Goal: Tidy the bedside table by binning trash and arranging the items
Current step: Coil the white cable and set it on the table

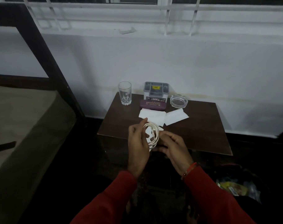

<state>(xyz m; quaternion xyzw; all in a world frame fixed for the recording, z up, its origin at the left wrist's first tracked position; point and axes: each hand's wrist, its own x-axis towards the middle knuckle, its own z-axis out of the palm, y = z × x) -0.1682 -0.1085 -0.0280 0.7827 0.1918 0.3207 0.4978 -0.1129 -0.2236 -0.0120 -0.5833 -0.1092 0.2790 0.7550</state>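
table — dark wood, matt | tumbler, ashtray at table's rear — clear glossy glass | cable — smooth white plastic

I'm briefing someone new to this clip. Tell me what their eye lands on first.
First, the two hands in red sleeves, left hand and right hand, holding a coiled white cable over the front edge of the dark wooden bedside table. Behind it lie white paper sheets, with a drinking glass and glass ashtray at the back.

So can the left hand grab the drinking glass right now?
Probably not yet: the left hand is busy holding the coiled white cable with the right hand. Nothing blocks the way to the glass.
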